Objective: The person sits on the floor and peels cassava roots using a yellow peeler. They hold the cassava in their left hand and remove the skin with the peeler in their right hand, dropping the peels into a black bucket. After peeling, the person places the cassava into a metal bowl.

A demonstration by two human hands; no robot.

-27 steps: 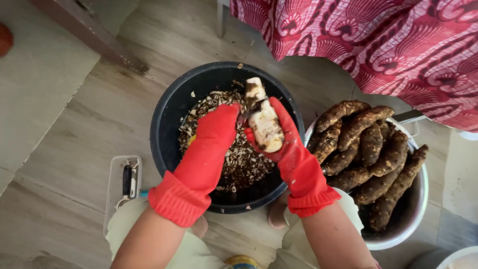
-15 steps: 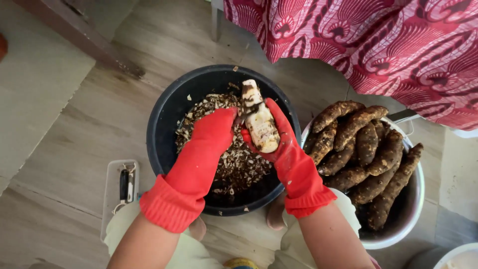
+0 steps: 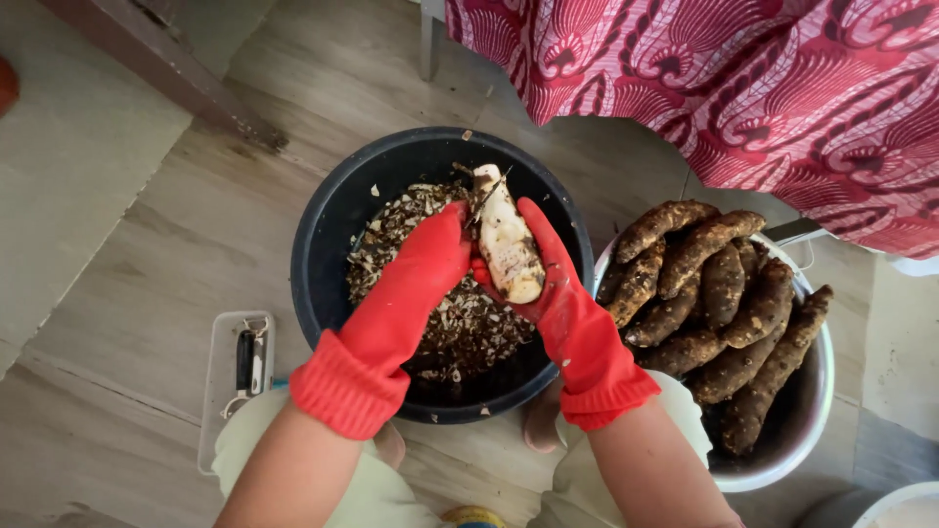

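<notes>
Right hand (image 3: 553,279) still grips the peeled root (image 3: 509,244); left hand (image 3: 430,264) fingers stay closed on a blade

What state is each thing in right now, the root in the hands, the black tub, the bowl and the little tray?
Root: mostly peeled, pale, cradled in right hand.
Left hand: gloved, working a thin blade against the root's top.
Black tub: upright, holding a layer of peelings.
White bowl: heaped with unpeeled brown roots.
Clear tray: on the floor, a small tool lying in it.
</notes>
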